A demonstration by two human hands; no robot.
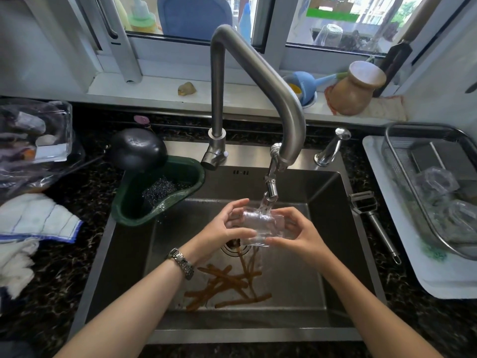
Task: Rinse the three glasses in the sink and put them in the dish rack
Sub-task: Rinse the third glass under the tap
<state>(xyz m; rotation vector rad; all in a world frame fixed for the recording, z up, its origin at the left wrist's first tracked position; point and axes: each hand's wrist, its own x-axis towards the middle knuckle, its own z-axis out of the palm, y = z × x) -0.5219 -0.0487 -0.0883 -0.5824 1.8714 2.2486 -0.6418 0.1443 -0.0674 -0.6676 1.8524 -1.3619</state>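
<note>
Both hands hold one clear glass [263, 226] on its side under the running faucet [271, 187], above the sink [333, 192] drain — L hand [227, 226] & R hand [299, 233] fingers curled round its ends. Two glasses [444, 197] already lie in the dish rack [402, 161], far right.

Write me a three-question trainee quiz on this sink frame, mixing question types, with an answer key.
1. True or false: both the left hand and the right hand hold the glass under the running faucet.
2. Where do the glasses already in the dish rack lie relative to the sink? A) left B) right C) behind it
3. Fill in: the brown strips lie on the sink floor, near the ____.

Key
1. True; fingers of both hands curl round it in the stream.
2. B; two clear glasses rest in the rack on the right counter.
3. Drain.
</note>
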